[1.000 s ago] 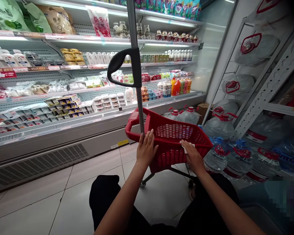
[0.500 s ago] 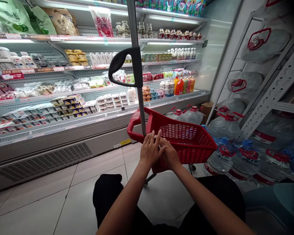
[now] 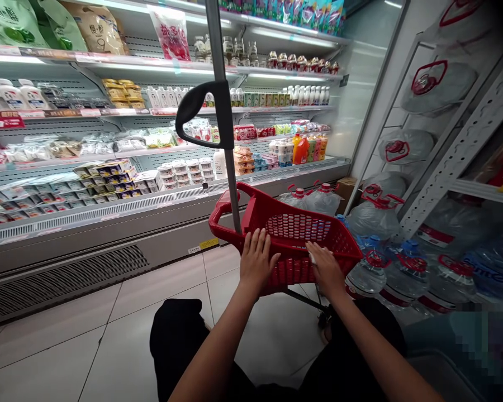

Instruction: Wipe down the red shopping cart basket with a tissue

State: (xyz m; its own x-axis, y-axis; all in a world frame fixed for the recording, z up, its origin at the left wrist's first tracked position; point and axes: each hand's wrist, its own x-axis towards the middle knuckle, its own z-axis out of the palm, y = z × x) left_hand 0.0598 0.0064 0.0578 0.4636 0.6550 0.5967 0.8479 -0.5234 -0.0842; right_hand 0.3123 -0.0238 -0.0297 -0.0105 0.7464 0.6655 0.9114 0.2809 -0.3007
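A red plastic shopping basket (image 3: 314, 268) on wheels stands in front of my knees, its upright pole and black grip (image 3: 223, 114) rising at the left end. My left hand (image 3: 255, 262) lies with fingers stretched out on the near rim, close to the foot of the pole. Farther right along the same rim is my right hand (image 3: 327, 272). A small white wad (image 3: 312, 257) shows at its fingers, which are partly closed on it; what it is made of cannot be made out. No goods are visible inside the basket.
A lit chiller (image 3: 88, 215) with shelves of dairy tubs, bottles and pouches runs along the back and left. Large water bottles (image 3: 366, 271) crowd the right, beside a white metal rack (image 3: 456, 151). Pale floor tiles (image 3: 151, 318) lie below.
My hands, close together before, are now apart. The right hand has moved right along the basket's rim; the left stays near the pole. The view has shifted slightly.
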